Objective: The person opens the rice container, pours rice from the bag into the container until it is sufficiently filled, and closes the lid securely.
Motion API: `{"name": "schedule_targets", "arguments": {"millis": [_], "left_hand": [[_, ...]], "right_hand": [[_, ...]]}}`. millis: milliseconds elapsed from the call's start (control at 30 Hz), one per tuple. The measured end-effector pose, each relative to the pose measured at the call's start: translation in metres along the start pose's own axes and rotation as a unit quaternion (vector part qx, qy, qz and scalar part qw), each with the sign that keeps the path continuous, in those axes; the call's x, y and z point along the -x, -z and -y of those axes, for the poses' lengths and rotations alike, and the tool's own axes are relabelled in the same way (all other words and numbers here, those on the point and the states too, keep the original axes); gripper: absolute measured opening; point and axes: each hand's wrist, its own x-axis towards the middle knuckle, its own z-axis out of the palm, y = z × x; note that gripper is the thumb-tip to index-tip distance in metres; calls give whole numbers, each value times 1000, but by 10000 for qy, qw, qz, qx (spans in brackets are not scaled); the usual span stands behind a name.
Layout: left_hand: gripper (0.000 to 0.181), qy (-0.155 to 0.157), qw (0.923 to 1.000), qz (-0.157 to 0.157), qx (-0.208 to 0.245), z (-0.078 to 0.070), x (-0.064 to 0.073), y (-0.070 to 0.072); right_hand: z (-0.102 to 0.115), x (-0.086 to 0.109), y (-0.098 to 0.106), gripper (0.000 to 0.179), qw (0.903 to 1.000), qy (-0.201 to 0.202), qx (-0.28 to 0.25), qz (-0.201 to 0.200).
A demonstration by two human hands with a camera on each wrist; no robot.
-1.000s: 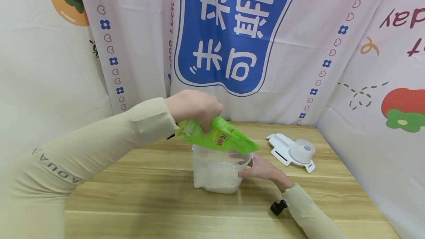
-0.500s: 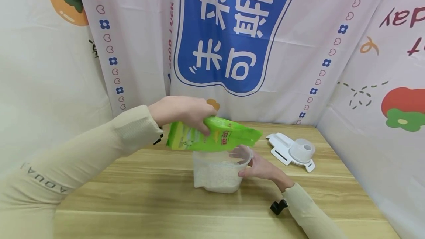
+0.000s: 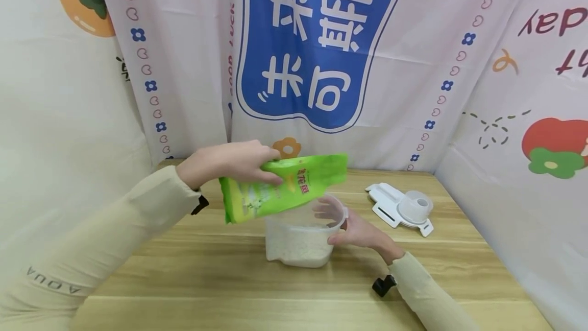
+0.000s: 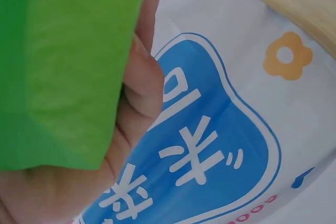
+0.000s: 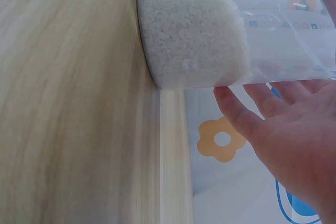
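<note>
My left hand (image 3: 231, 161) grips a bright green printed bag (image 3: 287, 185) from above, thumb across its front. The bag slants over the container, its right end higher than its left bottom end. In the left wrist view, green bag film (image 4: 79, 72) fills the upper left, with curled fingers behind it. Below stands a clear plastic container (image 3: 275, 241) on the table, partly filled with white rice (image 5: 189, 30). My right hand (image 3: 356, 230) holds its right side, thumb in front and fingers round the far side. The bag's contents are hidden.
On the wooden table (image 3: 206, 280), right of the container, lies a white lid (image 3: 388, 203) with a clear cup (image 3: 415, 206) on it. Printed curtains (image 3: 193, 65) hang close behind the table and along both sides.
My left hand has moved left and slightly down with the bag. The bag's right end has risen and its bottom has dropped. The right hand stays on the container.
</note>
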Motion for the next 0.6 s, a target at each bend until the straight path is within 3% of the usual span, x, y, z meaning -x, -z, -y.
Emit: {"name": "schedule_targets", "arguments": {"millis": [267,600], "left_hand": [[39,-94,9982,-324,491,13,4,-18],[44,139,9943,-321,1009,27,5,-37]], "right_hand": [[1,-2,-1,91,10000,4,-42,8],[3,-1,0,91,9999,21,-99,58]]}}
